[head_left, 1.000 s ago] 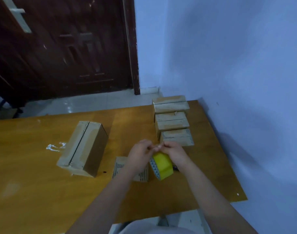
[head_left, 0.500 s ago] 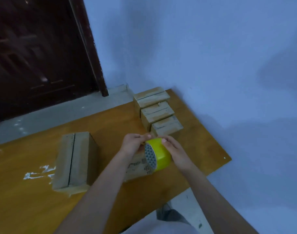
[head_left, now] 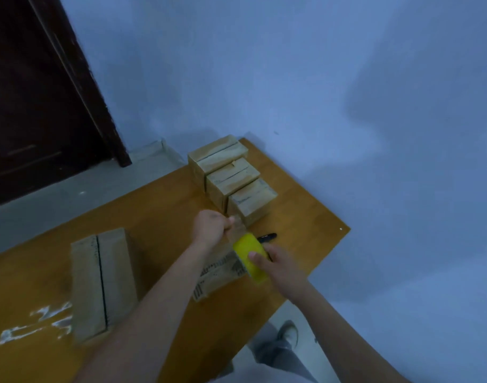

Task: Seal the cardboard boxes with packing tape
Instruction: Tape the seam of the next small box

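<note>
Over table (head_left: 306, 217), frame centre — right hand (head_left: 281, 268) grips roll (head_left: 250, 257), left hand (head_left: 210, 226) pinches its tape end (head_left: 235, 229) just above.

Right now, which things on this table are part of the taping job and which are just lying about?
In the job: yellow tape roll, pulled tape strip, flat printed box, big box, three small boxes, left hand, right hand.

Lying about: black pen, white smears.

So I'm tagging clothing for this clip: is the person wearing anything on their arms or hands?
No. Both forearms are bare with no sleeves in view, and the left hand and right hand have no gloves. No watch, ring or bracelet is visible, though the picture is dim and slightly blurred.
</note>
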Tool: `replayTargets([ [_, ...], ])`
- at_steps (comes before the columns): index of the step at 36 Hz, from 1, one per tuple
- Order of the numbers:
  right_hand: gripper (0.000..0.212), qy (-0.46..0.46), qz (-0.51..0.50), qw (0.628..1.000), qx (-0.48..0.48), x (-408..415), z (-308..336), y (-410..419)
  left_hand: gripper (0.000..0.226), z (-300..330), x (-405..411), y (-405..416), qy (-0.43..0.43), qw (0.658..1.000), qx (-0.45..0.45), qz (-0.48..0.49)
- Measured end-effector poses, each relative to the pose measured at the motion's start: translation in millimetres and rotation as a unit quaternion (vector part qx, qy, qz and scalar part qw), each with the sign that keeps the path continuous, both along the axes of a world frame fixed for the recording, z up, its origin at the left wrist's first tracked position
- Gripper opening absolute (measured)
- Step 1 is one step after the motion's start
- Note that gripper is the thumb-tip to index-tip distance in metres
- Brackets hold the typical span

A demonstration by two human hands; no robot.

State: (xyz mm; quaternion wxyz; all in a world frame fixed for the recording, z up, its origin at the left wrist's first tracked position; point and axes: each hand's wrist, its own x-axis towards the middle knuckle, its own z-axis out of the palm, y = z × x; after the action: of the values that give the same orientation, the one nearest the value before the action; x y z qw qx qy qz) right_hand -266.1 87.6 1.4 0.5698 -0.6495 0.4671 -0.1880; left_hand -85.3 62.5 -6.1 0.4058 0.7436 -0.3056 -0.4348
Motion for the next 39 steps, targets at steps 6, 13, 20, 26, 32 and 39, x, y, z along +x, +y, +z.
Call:
replayTargets([
  [6,0.043,0.233,-0.007,0.972,-0.001,5,-11,4,0.023,-31,-8,11,-0.052,0.998,0.04,-0.019],
  [13,0.047,0.235,-0.021,0.972,-0.005,11,-19,11,0.017,-45,-10,13,-0.087,0.996,0.007,-0.003],
  [20,0.047,0.22,-0.008,0.975,0.031,7,-40,8,0.025,-62,-13,21,-0.103,0.994,0.024,-0.001],
  [26,0.047,0.229,-0.004,0.973,0.022,3,-47,4,0.025,-63,-14,18,-0.119,0.993,0.012,-0.009],
  [32,0.048,0.241,0.009,0.97,0.021,2,-45,-3,0.027,-68,-12,19,-0.101,0.995,-0.005,0.006],
  [39,0.046,0.251,0.012,0.968,0.013,4,-47,-8,0.036,-71,-13,18,-0.114,0.993,0.007,0.008],
])
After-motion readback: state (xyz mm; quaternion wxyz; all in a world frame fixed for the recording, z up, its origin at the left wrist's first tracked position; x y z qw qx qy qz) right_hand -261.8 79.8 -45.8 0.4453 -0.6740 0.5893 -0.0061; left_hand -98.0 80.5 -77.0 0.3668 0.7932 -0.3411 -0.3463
